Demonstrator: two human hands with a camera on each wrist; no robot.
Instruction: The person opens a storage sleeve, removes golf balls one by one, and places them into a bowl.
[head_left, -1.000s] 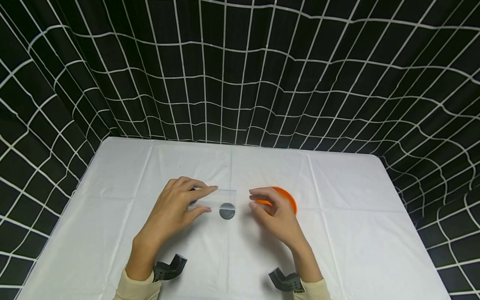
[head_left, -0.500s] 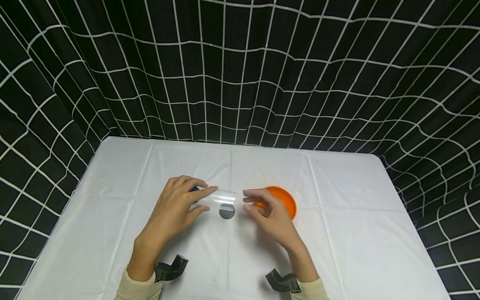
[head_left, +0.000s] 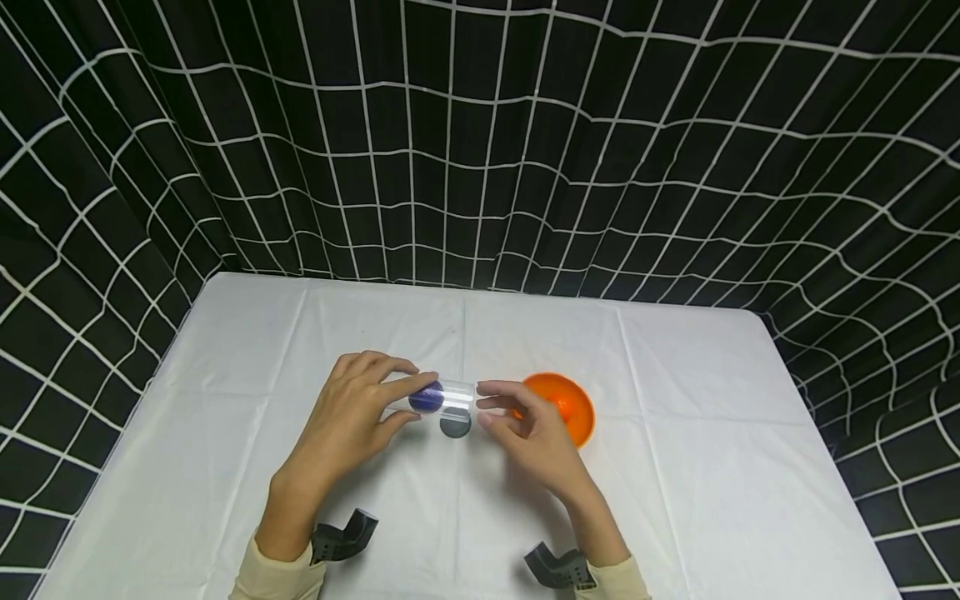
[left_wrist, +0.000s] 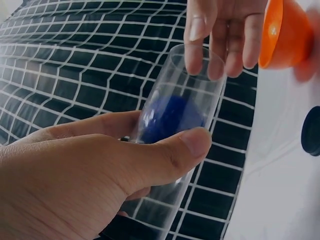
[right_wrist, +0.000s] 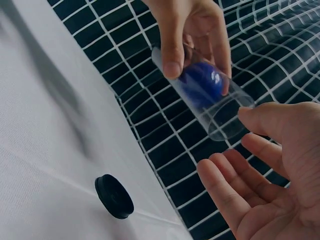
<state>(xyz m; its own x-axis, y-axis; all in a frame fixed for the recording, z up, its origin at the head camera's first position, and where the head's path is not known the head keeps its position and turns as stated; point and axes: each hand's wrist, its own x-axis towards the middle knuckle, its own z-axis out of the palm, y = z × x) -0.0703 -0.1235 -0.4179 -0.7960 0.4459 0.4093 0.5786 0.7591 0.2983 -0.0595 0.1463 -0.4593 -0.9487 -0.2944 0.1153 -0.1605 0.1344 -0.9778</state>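
My left hand [head_left: 352, 408] holds a clear plastic tube [head_left: 459, 393] sideways above the table, thumb on one side and fingers on the other. Inside the tube lies a blue ball [left_wrist: 172, 119], partly covered by the left thumb in the left wrist view. My right hand [head_left: 536, 429] is at the tube's open end with fingers loosely bent and nothing in its grasp. In the right wrist view its thumb tip overlaps the rim. A round black cap [right_wrist: 114, 196] lies on the table below the tube. An orange bowl [head_left: 581, 408] sits behind the right hand.
A white cloth [head_left: 697, 433] with fold creases covers the table. Black curtains with a white grid [head_left: 480, 150] stand behind it and at both sides. Each wrist carries a black camera mount [head_left: 345, 536].
The blue ball has slid rightward along the tube, out from behind the left hand. My right hand has moved left to the tube's open end. The left hand has barely moved.
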